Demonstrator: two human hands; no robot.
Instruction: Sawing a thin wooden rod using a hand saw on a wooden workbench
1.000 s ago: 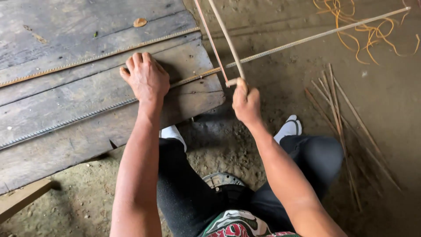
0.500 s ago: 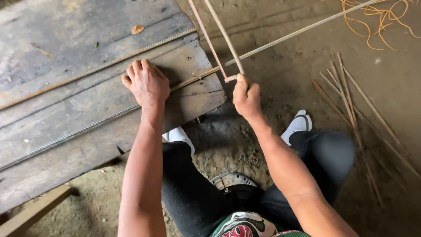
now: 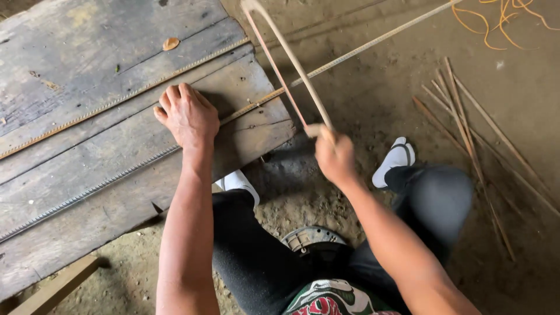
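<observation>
Pressing flat with fingers spread, the left hand [image 3: 185,116] pins a ribbed steel rod [image 3: 350,51] to the plank platform [image 3: 87,76]; the rod runs off toward 1 o'clock over the dirt. At 3 o'clock from it, the right hand [image 3: 335,156] (blurred) is closed around the handle of a hacksaw [image 3: 289,67], whose blade crosses the rod just past the platform's edge. More rods [image 3: 466,125] lie at 3 o'clock.
</observation>
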